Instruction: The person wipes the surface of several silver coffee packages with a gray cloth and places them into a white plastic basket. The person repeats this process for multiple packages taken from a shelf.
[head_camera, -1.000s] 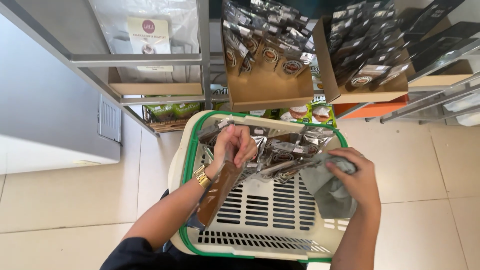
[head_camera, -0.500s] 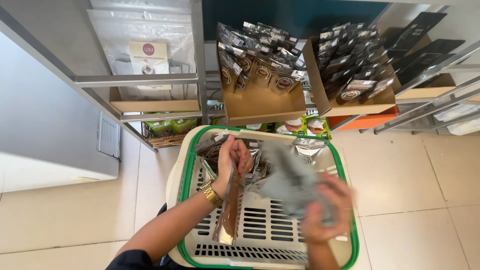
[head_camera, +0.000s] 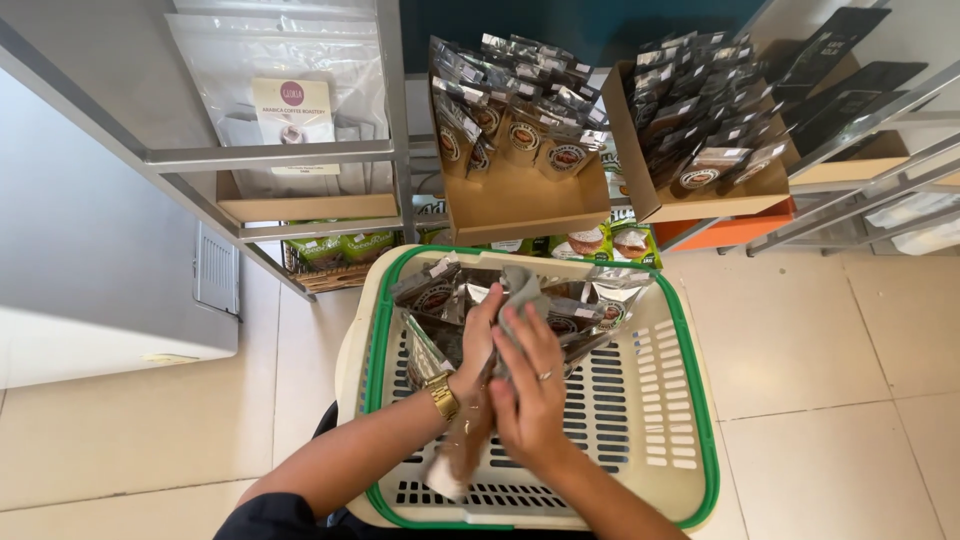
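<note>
Both hands meet over the middle of a cream laundry-style basket (head_camera: 690, 400) with a green rim. The left hand (head_camera: 478, 335), with a gold watch (head_camera: 441, 396) on its wrist, is closed around a long brown packet (head_camera: 462, 450) that hangs down toward the basket floor, while the right hand (head_camera: 527, 385), wearing a ring, presses against it, fingers wrapped over a grey cloth (head_camera: 517, 290) held between the two. The hands are together, each clamped on its own thing. Just beyond them, at the far end of the basket, lies a heap of silvery foil pouches (head_camera: 600, 305) with round labels. Past the rim, on the tiled floor (head_camera: 820, 350), stand cardboard trays (head_camera: 520, 200) full of similar pouches, set against a metal shelf rack (head_camera: 300, 155) holding a large clear bag (head_camera: 290, 90). The long packet appears pinched only near its top, so it could slide out and drop through the grip if the cloth rubbing tugs it downward; the loose heap could also spill sideways if the hands nudge it.
</note>
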